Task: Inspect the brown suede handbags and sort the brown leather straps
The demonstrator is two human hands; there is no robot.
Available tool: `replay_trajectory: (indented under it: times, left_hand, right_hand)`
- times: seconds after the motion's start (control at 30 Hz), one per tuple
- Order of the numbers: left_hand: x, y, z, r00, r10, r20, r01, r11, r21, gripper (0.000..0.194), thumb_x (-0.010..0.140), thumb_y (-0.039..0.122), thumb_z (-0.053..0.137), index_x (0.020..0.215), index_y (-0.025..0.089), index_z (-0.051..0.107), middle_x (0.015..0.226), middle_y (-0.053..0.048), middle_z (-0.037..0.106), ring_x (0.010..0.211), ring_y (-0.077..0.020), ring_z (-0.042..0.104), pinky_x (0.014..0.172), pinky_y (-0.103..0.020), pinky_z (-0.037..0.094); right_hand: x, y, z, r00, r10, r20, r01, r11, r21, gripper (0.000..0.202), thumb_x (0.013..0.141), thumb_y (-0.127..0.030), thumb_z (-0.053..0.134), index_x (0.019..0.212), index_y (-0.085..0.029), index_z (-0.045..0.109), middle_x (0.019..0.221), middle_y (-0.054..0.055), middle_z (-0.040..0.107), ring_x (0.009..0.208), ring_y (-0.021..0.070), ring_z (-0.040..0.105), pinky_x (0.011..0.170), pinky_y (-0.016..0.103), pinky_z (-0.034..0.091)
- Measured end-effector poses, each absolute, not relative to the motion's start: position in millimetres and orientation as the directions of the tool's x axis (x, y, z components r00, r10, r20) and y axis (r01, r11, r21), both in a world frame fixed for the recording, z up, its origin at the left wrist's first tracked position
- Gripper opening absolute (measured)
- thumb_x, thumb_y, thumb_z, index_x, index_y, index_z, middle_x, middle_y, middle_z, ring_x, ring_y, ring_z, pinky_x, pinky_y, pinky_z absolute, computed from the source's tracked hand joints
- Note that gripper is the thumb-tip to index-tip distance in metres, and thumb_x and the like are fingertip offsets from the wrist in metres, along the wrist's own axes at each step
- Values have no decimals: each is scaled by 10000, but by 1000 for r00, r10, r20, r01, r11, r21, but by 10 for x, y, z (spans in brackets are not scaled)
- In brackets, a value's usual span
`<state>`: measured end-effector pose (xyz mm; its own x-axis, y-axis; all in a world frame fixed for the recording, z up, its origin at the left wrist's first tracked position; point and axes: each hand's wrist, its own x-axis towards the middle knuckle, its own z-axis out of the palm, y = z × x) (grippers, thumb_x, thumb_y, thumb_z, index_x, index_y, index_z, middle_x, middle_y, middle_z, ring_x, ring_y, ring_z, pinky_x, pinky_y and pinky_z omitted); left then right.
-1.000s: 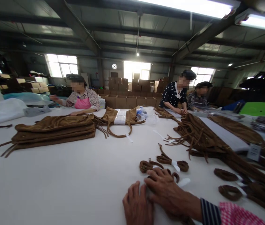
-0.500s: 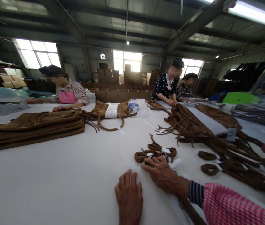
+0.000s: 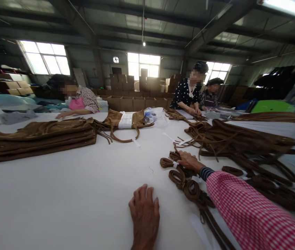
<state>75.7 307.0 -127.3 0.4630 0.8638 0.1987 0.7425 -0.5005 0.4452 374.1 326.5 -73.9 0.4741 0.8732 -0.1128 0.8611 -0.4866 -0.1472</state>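
Observation:
My left hand (image 3: 144, 213) lies on the white tabletop (image 3: 84, 194), fingers stretched and a little bent, holding nothing. My right hand (image 3: 189, 162), in a pink checked sleeve, reaches forward to a group of coiled brown straps. Its fingers close on the farthest coiled strap (image 3: 173, 154), though the fingertips are partly hidden. Just this side of it sits another coil (image 3: 166, 162) with a white paper band. Nearer to me lies a further strap bundle (image 3: 192, 190), its long tail running down under my forearm.
Brown bags (image 3: 43, 140) are stacked at the left. A bag with a white band (image 3: 125, 120) lies behind, beside clear plastic (image 3: 160, 117). More brown bags (image 3: 251, 137) and coiled straps (image 3: 232, 171) lie right. Co-workers stand across the table, one in a dotted top (image 3: 185, 93).
My right hand has moved forward to the farther coils, and a strap bundle now shows nearer me. My left hand stays put. The co-worker's hand at the right edge is gone; the bags there lie differently.

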Motion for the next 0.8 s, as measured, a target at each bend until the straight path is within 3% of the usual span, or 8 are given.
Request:
replay_trajectory:
  times: [0.13, 0.3, 0.4, 0.5, 0.6, 0.73, 0.8]
  left_hand:
    - [757, 3064, -1278, 464, 865, 192, 740, -498, 452, 347, 966, 192, 518, 1276, 256, 660, 1425, -74, 593, 1305, -266, 476, 1059, -463, 357]
    - [758, 3068, -1268, 477, 858, 188, 741, -508, 438, 341, 971, 196, 508, 1271, 248, 660, 1423, -84, 593, 1312, -267, 470, 1059, -460, 355]
    - [753, 3120, -1347, 486, 852, 196, 750, -522, 406, 352, 972, 201, 493, 1281, 246, 656, 1422, -88, 592, 1313, -274, 469, 1053, -463, 357]
    - [758, 3189, -1432, 502, 841, 204, 748, -540, 386, 371, 978, 206, 472, 1304, 239, 645, 1438, -97, 579, 1327, -276, 456, 1068, -466, 346]
    - [764, 3202, -1418, 505, 838, 205, 745, -544, 387, 368, 982, 212, 469, 1306, 247, 639, 1440, -93, 575, 1330, -270, 451, 1075, -458, 337]
    - [756, 3119, -1271, 503, 837, 214, 730, -544, 414, 319, 961, 223, 506, 1245, 261, 647, 1392, -69, 596, 1286, -259, 475, 1048, -443, 346]
    - [753, 3075, -1198, 499, 837, 224, 729, -545, 415, 286, 955, 230, 510, 1203, 259, 650, 1342, -61, 614, 1242, -257, 498, 1021, -439, 356]
  right_hand:
    - [3733, 3388, -761, 468, 880, -86, 864, -475, -164, 490, 842, -129, 525, 1327, -185, 567, 1213, 154, 696, 1141, 309, 636, 883, 378, 433]
    - [3618, 3451, -563, 384, 923, -35, 904, -383, -190, 528, 875, -197, 531, 1401, -241, 514, 1282, 114, 669, 1186, 275, 611, 890, 340, 421]
    - [3440, 3428, -606, 279, 956, -92, 937, -292, -193, 549, 798, -252, 660, 1336, -293, 561, 1206, 67, 703, 1107, 264, 644, 866, 337, 416]
    - [3294, 3411, -701, 262, 960, -99, 945, -276, -174, 600, 740, -182, 668, 1323, -262, 551, 1154, 74, 721, 1073, 271, 659, 849, 346, 405]
    - [3261, 3375, -617, 271, 962, -46, 949, -275, -155, 575, 778, -147, 606, 1340, -228, 515, 1132, 85, 724, 1064, 257, 662, 835, 331, 399]
    - [3300, 3236, -314, 217, 976, 16, 969, -213, -121, 510, 802, -186, 593, 1306, -213, 521, 1219, 119, 678, 1143, 274, 618, 860, 336, 392]
    - [3287, 3138, -272, 150, 988, -29, 981, -152, -117, 466, 794, -238, 622, 1256, -233, 562, 1151, 98, 691, 1087, 275, 637, 829, 331, 403]
